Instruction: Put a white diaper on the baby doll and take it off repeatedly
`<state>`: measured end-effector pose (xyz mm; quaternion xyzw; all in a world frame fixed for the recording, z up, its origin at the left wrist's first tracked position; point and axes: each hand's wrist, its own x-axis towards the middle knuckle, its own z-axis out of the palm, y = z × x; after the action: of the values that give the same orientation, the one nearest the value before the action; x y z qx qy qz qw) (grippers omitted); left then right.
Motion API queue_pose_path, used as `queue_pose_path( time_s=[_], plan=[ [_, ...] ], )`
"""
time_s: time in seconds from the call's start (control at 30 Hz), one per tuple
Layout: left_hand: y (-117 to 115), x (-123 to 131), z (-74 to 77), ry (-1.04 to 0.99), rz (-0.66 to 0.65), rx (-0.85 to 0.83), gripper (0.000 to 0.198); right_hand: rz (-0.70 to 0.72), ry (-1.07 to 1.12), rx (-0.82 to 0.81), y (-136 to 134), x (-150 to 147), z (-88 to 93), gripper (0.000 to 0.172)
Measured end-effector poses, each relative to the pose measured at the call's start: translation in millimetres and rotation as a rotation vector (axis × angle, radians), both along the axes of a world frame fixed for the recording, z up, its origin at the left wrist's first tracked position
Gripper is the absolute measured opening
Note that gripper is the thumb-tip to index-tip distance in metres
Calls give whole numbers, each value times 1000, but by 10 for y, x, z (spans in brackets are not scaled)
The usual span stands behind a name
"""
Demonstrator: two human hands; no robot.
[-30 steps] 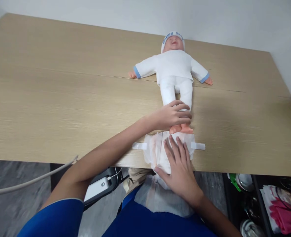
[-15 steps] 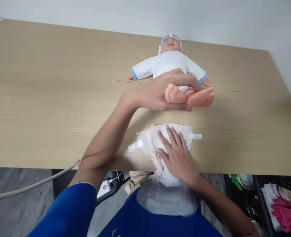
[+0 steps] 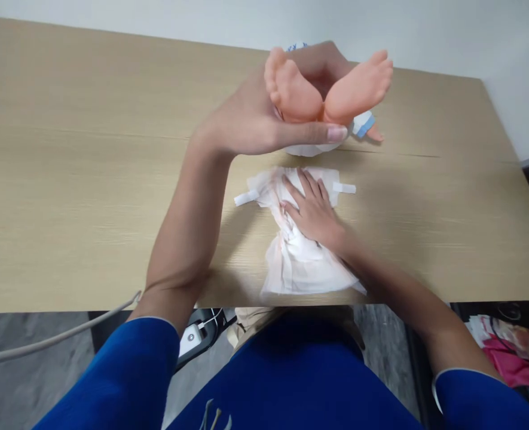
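Observation:
My left hand [image 3: 255,119] is wrapped round the ankles of a baby doll [image 3: 295,95], holding its feet up above the table. The two bare soles face me, and most of the doll's body is hidden behind my hand. One blue-cuffed sleeve and a small doll hand show at the right. An unfolded white diaper [image 3: 309,275] lies on the table nearer to me, its two tape tabs spread to the sides. Flat on the diaper's upper part rests my right hand [image 3: 313,212], fingers spread.
The wooden table [image 3: 89,197] ends at a white wall behind. A pale cable [image 3: 58,340] hangs at the lower left by the table's front edge. Below the table are a white device [image 3: 190,339] and, at the right, a container with pink cloth [image 3: 510,361].
My left hand has raised the doll's feet higher. My right hand has slid the diaper forward, away from me; its near end, which hung over the edge, now lies on the table.

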<state>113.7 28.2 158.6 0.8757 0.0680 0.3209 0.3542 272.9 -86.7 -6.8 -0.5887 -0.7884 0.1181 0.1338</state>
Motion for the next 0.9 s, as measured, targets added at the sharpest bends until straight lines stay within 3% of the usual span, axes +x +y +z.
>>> queue_pose_path(
  time_s=[0.33, 0.63, 0.77, 0.9],
  plan=[
    [-47, -27, 2, -94, 14, -153, 39, -7, -111, 70, 730, 50, -126, 66],
    [-79, -64, 20, -95, 51, -149, 44, 20, 26, 72, 1287, 149, -229, 57],
    [-78, -68, -13, -149, 55, -162, 39, 53, 39, 25, 1138, 349, -189, 58],
    [-68, -58, -18, -159, 77, -127, 42, 125, 84, -30, 587, 609, -27, 65]
  ],
)
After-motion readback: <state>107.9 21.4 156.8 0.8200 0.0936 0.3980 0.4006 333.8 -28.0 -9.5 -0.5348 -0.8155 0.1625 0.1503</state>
